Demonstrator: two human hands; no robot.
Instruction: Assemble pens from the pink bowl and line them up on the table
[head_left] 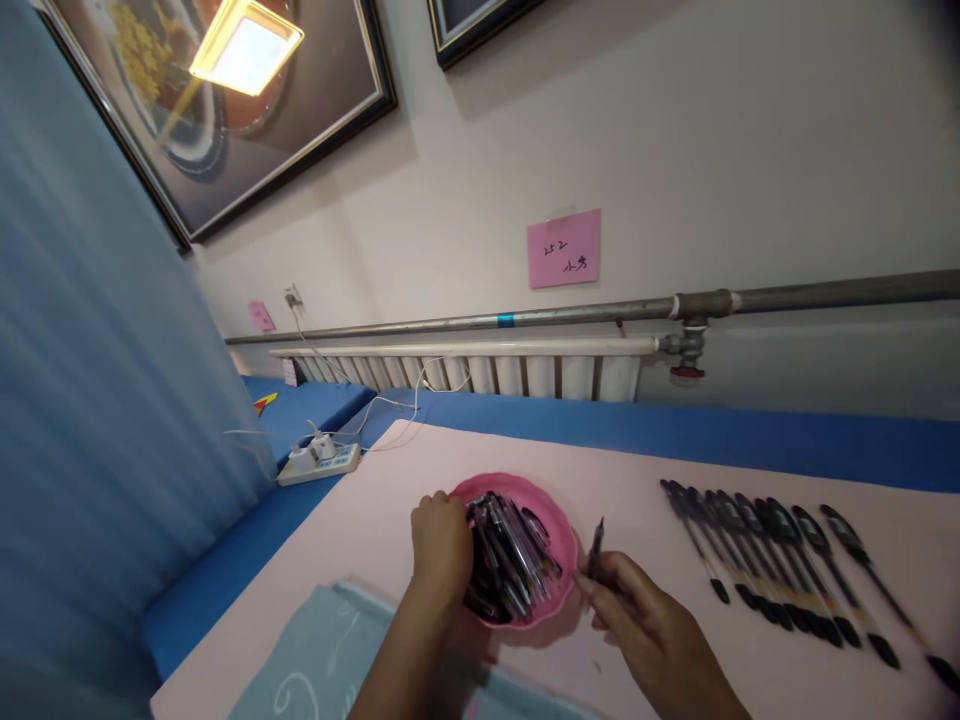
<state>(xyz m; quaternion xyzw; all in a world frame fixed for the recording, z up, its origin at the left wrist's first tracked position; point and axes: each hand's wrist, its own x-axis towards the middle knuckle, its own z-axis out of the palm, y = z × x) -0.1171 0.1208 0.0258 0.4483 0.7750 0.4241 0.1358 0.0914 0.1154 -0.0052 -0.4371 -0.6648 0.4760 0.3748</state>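
Observation:
A round pink scalloped bowl (559,525) stands on the pink sheet, full of clear and black pen parts (514,550). My left hand (441,540) is at the bowl's left rim, its fingers curled over the edge against the pile. Its fingertips are hidden, so what it grips cannot be made out. Just right of the bowl, my right hand (634,610) pinches a slim dark pen (596,548), which points upward with a slight tilt. Farther right, several black pens (780,560) lie side by side in a slanted row.
Pale blue printed cloth (322,650) lies at the near left. A power strip (319,463) with plugs and white cables sits on the blue surface (217,560). Behind are a radiator (517,375) and a metal pipe (637,308). A blue curtain (97,400) hangs at left.

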